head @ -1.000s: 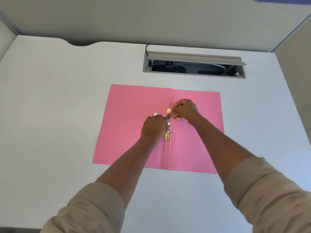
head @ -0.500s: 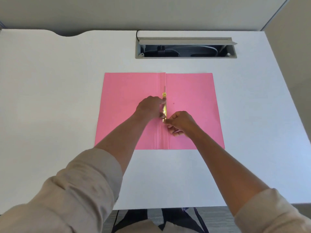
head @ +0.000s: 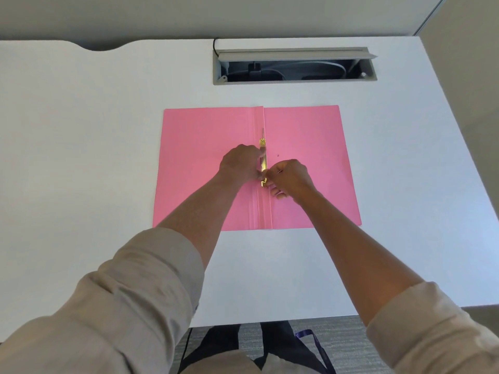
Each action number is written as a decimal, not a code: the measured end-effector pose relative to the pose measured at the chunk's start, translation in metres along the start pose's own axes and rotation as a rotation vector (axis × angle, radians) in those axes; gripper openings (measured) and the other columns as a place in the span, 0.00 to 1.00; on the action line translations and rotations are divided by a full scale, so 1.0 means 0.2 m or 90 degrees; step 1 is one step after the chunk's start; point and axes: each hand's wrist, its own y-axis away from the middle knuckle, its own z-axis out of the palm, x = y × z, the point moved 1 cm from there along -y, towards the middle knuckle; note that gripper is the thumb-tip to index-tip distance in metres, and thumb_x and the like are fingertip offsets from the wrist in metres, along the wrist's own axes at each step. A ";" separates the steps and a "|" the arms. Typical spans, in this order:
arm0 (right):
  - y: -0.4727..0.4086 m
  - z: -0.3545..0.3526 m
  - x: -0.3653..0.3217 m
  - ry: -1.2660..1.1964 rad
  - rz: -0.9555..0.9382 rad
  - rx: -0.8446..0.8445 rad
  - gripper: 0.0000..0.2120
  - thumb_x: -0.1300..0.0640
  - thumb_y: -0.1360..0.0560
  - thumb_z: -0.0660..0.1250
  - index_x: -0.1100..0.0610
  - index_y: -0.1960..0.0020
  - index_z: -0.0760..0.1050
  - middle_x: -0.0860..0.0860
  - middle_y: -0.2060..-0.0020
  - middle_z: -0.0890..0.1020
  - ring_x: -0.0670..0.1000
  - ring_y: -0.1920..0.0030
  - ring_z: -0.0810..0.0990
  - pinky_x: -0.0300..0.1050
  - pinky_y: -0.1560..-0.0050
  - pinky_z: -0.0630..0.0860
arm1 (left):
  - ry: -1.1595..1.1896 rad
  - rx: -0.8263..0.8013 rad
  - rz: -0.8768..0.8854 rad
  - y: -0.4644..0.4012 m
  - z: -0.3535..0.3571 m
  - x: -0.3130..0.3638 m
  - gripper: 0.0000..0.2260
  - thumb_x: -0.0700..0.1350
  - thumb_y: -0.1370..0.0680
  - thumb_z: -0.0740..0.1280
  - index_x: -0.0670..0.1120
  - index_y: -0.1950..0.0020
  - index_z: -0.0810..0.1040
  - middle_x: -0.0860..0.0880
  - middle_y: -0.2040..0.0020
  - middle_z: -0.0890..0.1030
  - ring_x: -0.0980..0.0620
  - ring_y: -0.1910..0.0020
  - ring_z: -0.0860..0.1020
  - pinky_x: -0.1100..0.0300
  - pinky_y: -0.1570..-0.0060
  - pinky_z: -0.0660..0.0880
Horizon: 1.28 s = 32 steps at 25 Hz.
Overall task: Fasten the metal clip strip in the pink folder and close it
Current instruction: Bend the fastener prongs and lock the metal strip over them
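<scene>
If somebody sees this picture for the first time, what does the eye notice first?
First, the open pink paper folder, flat in the middle of the white desk. Next, the left hand and right hand, meeting at the gold metal clip strip along its spine. Behind, a grey cable hatch stands open.

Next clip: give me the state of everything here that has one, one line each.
Folder: open, flat on the desk.
Clip strip: along the spine, far end bare, near end under fingers.
Left hand: pressing the strip.
Right hand: pinching the strip's near end.
Cable hatch: lid open.
</scene>
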 end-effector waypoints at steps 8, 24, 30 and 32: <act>0.06 0.02 0.07 0.111 -0.083 0.091 0.13 0.63 0.27 0.62 0.50 0.59 0.83 0.53 0.61 0.86 0.59 0.59 0.86 0.57 0.55 0.84 | 0.040 -0.011 -0.006 0.00 0.00 -0.01 0.35 0.50 0.29 0.77 0.53 0.24 0.68 0.45 0.36 0.79 0.42 0.39 0.77 0.48 0.45 0.78; 0.06 0.13 0.14 -0.027 -0.111 0.122 0.09 0.60 0.27 0.68 0.52 0.53 0.87 0.47 0.63 0.87 0.40 0.74 0.75 0.31 0.73 0.69 | 0.065 0.002 -0.024 -0.02 0.02 -0.03 0.34 0.47 0.28 0.76 0.57 0.25 0.68 0.46 0.39 0.80 0.43 0.43 0.79 0.51 0.49 0.79; 0.10 0.18 0.15 0.013 -0.126 0.176 0.10 0.61 0.27 0.67 0.53 0.52 0.87 0.47 0.65 0.86 0.49 0.66 0.80 0.38 0.66 0.75 | 0.081 0.002 -0.030 -0.01 0.02 -0.02 0.34 0.48 0.29 0.77 0.57 0.25 0.68 0.46 0.41 0.81 0.45 0.46 0.80 0.55 0.55 0.77; 0.11 0.19 0.17 0.015 -0.131 0.208 0.10 0.61 0.27 0.66 0.54 0.53 0.86 0.48 0.66 0.86 0.50 0.66 0.81 0.39 0.66 0.75 | 0.086 -0.003 -0.025 -0.01 0.01 -0.02 0.35 0.49 0.29 0.77 0.57 0.25 0.68 0.46 0.40 0.81 0.45 0.45 0.79 0.54 0.54 0.77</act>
